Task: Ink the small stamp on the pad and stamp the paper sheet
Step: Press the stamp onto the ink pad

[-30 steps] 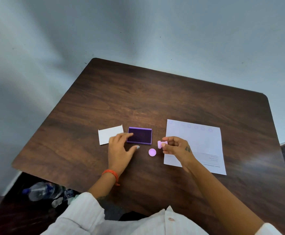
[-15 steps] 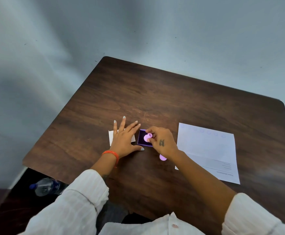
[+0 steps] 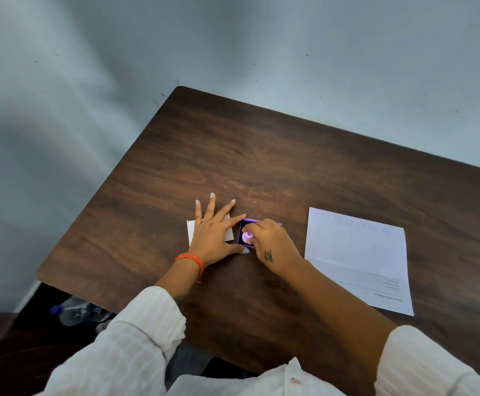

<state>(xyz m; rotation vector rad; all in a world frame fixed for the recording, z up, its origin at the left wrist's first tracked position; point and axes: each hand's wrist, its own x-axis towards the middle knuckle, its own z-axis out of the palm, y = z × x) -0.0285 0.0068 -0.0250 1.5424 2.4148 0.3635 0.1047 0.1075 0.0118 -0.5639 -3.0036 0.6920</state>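
Right hand (image 3: 273, 244) at frame centre, fingers pinched round small stamp (image 3: 246, 237), a rounded lilac plastic knob, set down on dark ink pad (image 3: 240, 234) in its rectangular purple tray. Left hand (image 3: 213, 232) just left of pad, flat, fingers splayed, lying over small white card (image 3: 190, 230); thumb and forefinger bracket pad's left edge. Orange thread band (image 3: 191, 260) on left wrist. Paper sheet (image 3: 355, 252), white, creased, faint round marks along far edge, lies right of centre on dark wood-grain table (image 3: 290, 155).

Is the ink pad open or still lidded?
Open: the purple ink pad's dark surface is exposed, and the right hand presses the small pink stamp onto it.
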